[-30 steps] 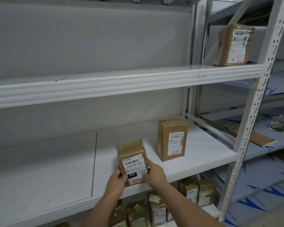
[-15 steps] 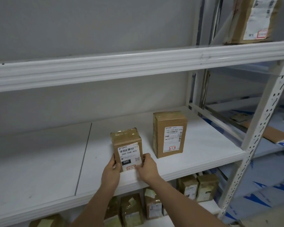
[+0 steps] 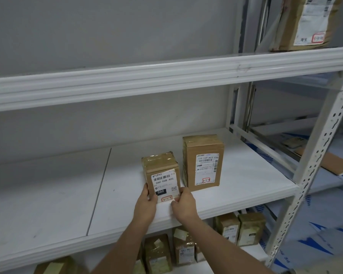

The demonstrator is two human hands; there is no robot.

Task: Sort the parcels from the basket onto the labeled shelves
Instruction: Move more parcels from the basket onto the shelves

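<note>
the small parcel (image 3: 161, 176) stands upright on the middle shelf (image 3: 236, 186), near its front edge, its white label facing the camera with "060-06b-a05" and a black "060" block printed on it, and a red-framed handwritten tag at the bottom. both hands hold it at its lower corners: the left hand (image 3: 146, 205) grips the lower left edge, fingers curled against the side, and the right hand (image 3: 183, 204) grips the lower right edge, thumb on the label's bottom corner. so each grip is clamped on this parcel, one at either side of its base.

just to the right of the right grip, and a little further back on the same shelf, a taller parcel (image 3: 203, 160) stands upright, apart from the held one by a narrow gap; its label reads "159-159-a03-030" with a red-framed tag near the bottom.

below the grips, under the shelf's front lip, several taped parcels (image 3: 239, 228) stand in a row on the lower shelf. above and well to the right of the grips, a large parcel (image 3: 305, 22) sits on the upper shelf (image 3: 166, 80). a perforated white upright (image 3: 313, 161) runs down the right side.
</note>
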